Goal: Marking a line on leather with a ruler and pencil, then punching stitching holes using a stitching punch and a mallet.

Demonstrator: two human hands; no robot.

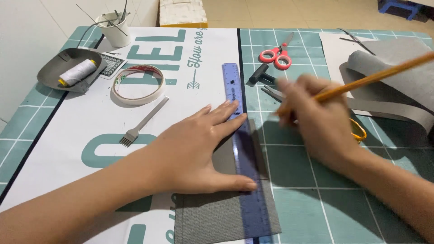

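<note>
Left hand [199, 149] lies flat, fingers spread, on the blue ruler [244, 153] and grey fabric [221, 217]; right hand [316, 117], at three o'clock, grips a pencil [375, 77]. A white-and-yellow box [183, 13] sits at twelve.

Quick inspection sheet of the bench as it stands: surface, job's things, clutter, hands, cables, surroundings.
Surface: teal grid cutting mat, with a white printed sheet over its left part.
Job's things: blue ruler lies along the right edge of a grey fabric piece; pencil is blurred.
Clutter: red scissors, tape roll, pronged chisel, thread spool on a grey scrap, white cup of tools, black-handled tool, grey fabric roll.
Hands: left hand is pressed flat on ruler and fabric; right hand holds the pencil just right of the ruler.
Cables: nothing seen.
Surroundings: tiled floor, a white box behind the table.
</note>
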